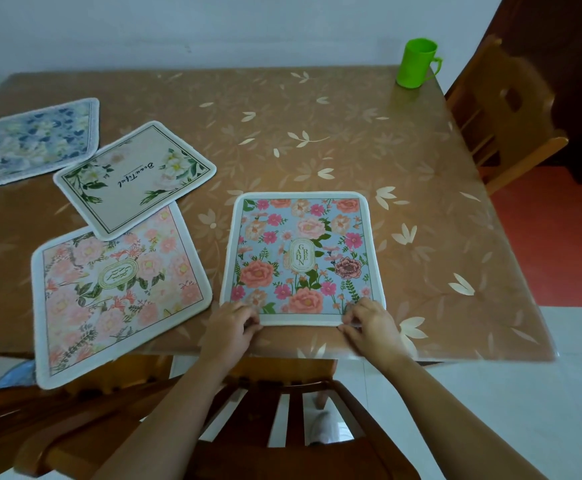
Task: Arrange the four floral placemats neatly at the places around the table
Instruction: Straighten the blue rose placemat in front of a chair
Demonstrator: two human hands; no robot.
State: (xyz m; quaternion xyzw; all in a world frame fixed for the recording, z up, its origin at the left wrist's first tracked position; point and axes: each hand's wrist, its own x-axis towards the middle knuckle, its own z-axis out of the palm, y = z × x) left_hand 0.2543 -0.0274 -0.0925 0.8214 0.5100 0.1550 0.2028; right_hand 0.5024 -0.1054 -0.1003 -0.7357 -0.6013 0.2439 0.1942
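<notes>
Four floral placemats lie on the brown worktop [351,133] under its clear leaf-printed cover. I take as my landmark the blue-ground placemat [300,254], a square white-bordered mat printed with pink and coral flowers and the word GARDEN. It lies flat and square to the near edge, straight in front of me.

I see the left hand [232,323] pinching its near left corner and the right hand [369,322] pinching its near right corner. Their fingers curl over the white border, and the hands are apart.

Just left of the landmark, not touching it, lies the pale pink placemat [116,292] with peach blossoms. It is askew, with its near corner hanging over the worktop's edge. Left of and beyond the landmark, the cream placemat [133,178] with white flowers and a dark line frame lies tilted, overlapping the pink one's far edge. Farthest left is the blue-and-white placemat [40,140], just beside the cream one.

Far beyond the landmark to the right, an upright green plastic mug [417,62] stands near the worktop's far corner. A wooden chair [504,109] stands to the right of the landmark, and a second wooden chair [282,445] stands nearer than it.
</notes>
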